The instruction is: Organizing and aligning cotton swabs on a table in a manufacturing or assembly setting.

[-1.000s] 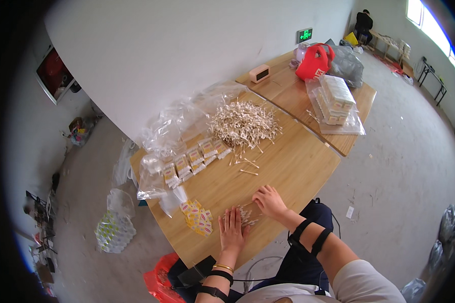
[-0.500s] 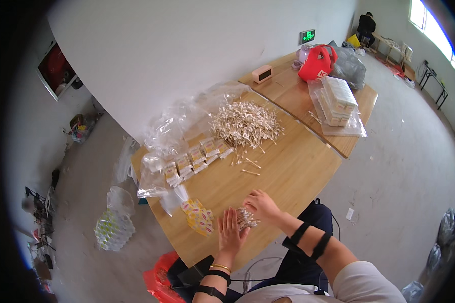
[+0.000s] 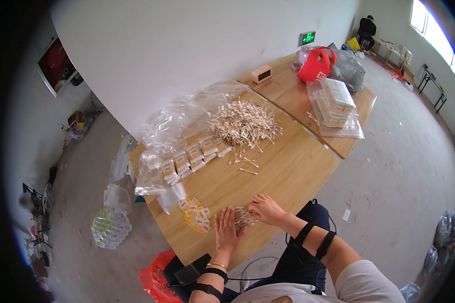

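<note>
A small bundle of cotton swabs (image 3: 243, 218) lies near the table's front edge between my two hands. My left hand (image 3: 227, 227) rests along the bundle's left side, fingers stretched out and thumb spread below it. At the bundle's right end, my right hand (image 3: 266, 209) has its fingers curled closed on the swabs; its fingertips are partly hidden. Just left of my left hand, several small yellow-and-white cards (image 3: 194, 215) lie overlapping. Farther back is a large loose heap of cotton swabs (image 3: 245, 123), with a few stray swabs (image 3: 248, 170) in front of it.
Filled small packets (image 3: 189, 157) stand in rows beside crumpled clear plastic bags (image 3: 162, 126). On the adjoining table are stacked white packs (image 3: 336, 101), a red bag (image 3: 317, 64) and a pink clock (image 3: 262, 74). A red plastic bag (image 3: 156, 278) sits below the front edge.
My right hand has lowered slightly and moved against the right end of the swab bundle. My left hand stays beside the bundle. The whole view has shifted a little.
</note>
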Available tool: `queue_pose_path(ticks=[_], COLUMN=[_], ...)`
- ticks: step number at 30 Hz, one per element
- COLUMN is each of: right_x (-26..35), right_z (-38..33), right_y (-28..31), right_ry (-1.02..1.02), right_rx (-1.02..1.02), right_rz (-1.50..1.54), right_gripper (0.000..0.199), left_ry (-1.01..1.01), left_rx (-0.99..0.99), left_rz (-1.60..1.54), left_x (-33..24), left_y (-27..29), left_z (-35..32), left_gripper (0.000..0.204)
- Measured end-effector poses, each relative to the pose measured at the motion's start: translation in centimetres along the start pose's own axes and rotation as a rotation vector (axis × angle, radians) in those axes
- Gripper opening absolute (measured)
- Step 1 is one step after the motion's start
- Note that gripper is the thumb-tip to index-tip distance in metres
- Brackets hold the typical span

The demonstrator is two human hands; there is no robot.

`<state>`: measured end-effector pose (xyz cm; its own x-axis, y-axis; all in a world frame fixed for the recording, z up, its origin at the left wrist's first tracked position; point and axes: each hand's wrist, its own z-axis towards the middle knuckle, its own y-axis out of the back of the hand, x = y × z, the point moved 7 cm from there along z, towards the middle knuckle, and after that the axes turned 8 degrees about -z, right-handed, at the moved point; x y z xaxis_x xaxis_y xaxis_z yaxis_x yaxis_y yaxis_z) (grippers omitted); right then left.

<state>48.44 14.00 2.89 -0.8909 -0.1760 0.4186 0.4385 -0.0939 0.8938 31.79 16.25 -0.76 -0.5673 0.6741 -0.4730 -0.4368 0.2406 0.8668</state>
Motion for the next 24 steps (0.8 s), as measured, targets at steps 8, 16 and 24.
queue_pose_path(ticks=[8,16,24], right_x=[2.4,-0.6,-4.9], right_z=[-0.2,-2.6,-1.8], right_y=[0.2,-0.2,0.9], right_ry=[-0.037,-0.177,-0.300], right_rx=[-0.057,0.044,-0.034], right_rz=[-0.024,-0.114,-0.257], right_gripper=[0.016,0.013,0.010], left_ry=[-0.045,-0.003,-0.009], left_rx=[-0.049,0.048,0.032], left_rz=[-0.043,0.161,0.132], left_x=[-0.1,-1.2,-1.1], left_y=[0.5,-0.3,-0.4], left_z=[-0.1,-0.3,-0.7], left_gripper=[0.090,0.081,0.078])
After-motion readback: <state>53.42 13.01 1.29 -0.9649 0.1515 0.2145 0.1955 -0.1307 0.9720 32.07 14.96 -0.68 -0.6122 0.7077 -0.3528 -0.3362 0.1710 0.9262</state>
